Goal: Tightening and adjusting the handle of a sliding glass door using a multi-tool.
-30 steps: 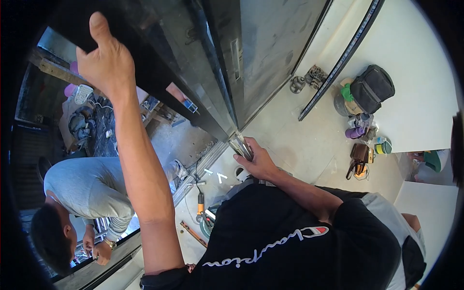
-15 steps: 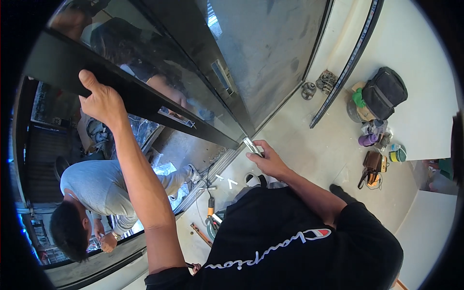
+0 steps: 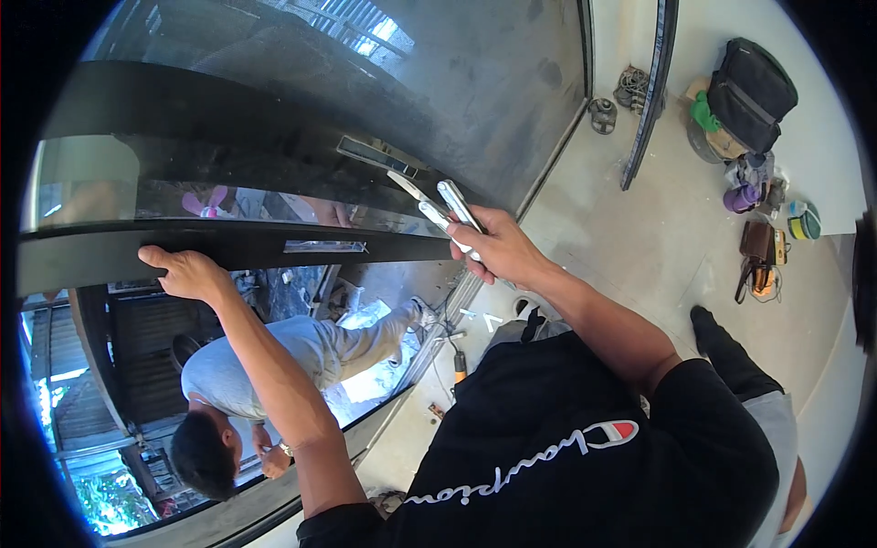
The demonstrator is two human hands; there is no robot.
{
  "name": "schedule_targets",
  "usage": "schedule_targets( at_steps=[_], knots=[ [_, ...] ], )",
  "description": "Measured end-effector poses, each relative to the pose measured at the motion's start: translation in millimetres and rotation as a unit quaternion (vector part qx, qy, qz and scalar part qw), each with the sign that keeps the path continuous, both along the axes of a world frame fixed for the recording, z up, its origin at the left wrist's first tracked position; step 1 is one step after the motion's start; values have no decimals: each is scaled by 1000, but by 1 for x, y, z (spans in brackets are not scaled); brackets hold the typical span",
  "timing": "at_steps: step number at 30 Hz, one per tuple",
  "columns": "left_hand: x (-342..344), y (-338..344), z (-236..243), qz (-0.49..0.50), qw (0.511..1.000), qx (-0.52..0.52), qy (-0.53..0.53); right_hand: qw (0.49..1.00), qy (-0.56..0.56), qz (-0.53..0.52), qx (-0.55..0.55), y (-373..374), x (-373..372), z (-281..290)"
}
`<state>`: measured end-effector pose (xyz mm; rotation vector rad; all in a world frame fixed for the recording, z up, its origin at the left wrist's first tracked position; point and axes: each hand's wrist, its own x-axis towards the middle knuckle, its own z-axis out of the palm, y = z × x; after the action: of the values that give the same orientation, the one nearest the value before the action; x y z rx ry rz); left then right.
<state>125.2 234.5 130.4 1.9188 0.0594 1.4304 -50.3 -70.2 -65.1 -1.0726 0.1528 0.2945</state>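
Note:
My left hand (image 3: 190,272) grips the edge of a dark sliding door frame (image 3: 228,248), with the thumb over its upper side and the other fingers partly hidden. A narrow lock slot (image 3: 324,247) is cut into that frame. My right hand (image 3: 498,245) is closed round a silver folding tool (image 3: 437,216), apparently a multi-tool, with its slim parts spread and a pointed piece aimed up and left. The tool is just above the frame's right end. Behind it, a second dark door panel (image 3: 274,137) has its own recessed slot (image 3: 376,155).
A co-worker in a grey shirt (image 3: 265,361) bends over beyond the door, at left. An orange-and-black tool (image 3: 459,367) lies by the floor track (image 3: 429,365). A dark strip (image 3: 650,100), a black bag (image 3: 751,96), a purple item (image 3: 740,199) and a brown case (image 3: 756,239) are at right.
The door frame has swung to lie more level across the view, my left hand with it. My right hand has risen, and the silver tool's parts are now spread apart.

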Motion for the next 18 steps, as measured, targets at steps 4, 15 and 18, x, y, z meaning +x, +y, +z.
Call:
schedule_targets(
  at_steps=[4, 15, 18],
  knots=[
    [1, 5, 1, 12, 1000, -1, 14, 999, 25, -14, 14, -4, -16, -23],
    [4, 8, -2, -9, 1000, -15, 5, 997, 62, -30, 24, -4, -18, -39],
    [-2, 1, 0, -8, 999, -31, 4, 995, 87, -56, 13, -8, -23, -46]
  ],
)
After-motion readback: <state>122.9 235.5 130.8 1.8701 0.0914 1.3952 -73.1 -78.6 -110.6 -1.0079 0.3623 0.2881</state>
